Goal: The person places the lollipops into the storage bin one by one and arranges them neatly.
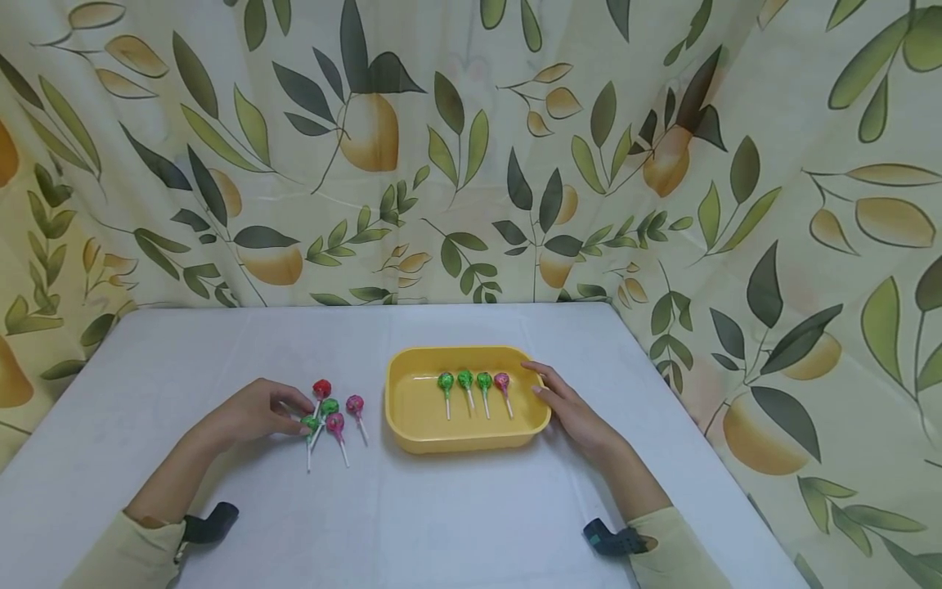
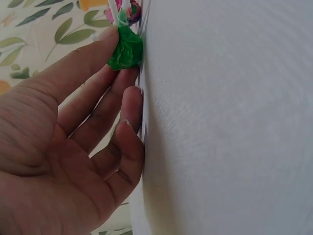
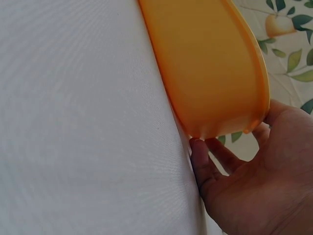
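Observation:
My left hand (image 1: 253, 411) pinches a green lollipop (image 1: 309, 424) at the left end of a small group on the table. In the left wrist view the thumb and fingertips of the left hand (image 2: 78, 132) hold the green wrapped head (image 2: 127, 48). Beside it lie a red lollipop (image 1: 321, 388), another green one (image 1: 329, 406) and two pink ones (image 1: 334, 423). My right hand (image 1: 581, 413) rests at the right end of the yellow tray (image 1: 467, 442), its fingers touching the rim. Three green lollipops (image 1: 465, 379) and a pink one (image 1: 502, 382) lie in a row inside.
A white cloth covers the table (image 1: 456, 523). Behind it and to the right hangs a curtain (image 1: 471, 196) printed with leaves and fruit. Bands with dark devices (image 1: 212, 523) sit at both wrists.

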Demonstrator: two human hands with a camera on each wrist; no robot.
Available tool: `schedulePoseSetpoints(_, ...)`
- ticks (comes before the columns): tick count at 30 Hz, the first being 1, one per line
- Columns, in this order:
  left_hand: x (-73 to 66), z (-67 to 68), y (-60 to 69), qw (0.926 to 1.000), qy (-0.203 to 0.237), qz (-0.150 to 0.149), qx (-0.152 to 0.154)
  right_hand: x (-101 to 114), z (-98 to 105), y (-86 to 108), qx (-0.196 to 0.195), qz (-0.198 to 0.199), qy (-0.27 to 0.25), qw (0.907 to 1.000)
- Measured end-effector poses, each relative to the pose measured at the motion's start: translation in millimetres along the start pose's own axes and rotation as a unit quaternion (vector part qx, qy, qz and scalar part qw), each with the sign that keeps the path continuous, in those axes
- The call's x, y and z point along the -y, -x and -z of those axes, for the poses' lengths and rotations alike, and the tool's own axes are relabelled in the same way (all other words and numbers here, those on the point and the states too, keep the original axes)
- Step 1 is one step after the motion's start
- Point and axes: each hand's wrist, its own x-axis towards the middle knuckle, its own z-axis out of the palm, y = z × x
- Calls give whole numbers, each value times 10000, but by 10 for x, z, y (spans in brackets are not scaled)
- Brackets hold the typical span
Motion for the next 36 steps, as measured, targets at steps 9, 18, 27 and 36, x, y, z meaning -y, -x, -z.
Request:
schedulePoseSetpoints(9, -24, 2, 28, 10000, 32, 46, -22, 2, -1, -12, 12, 32, 77, 10000)
schedulePoseSetpoints(18, 20, 4, 12, 9999, 103, 32, -22, 13, 2, -7, -1, -14, 117, 9999)
schedulePoseSetpoints(27, 31, 70, 26, 9999, 74, -61, -116, -14, 0, -10, -31, -77, 49, 10000)
schedulePoseSetpoints(36, 21, 141, 49, 9993, 198, 242, -219, -3, 8, -21, -2, 5, 23, 10000)
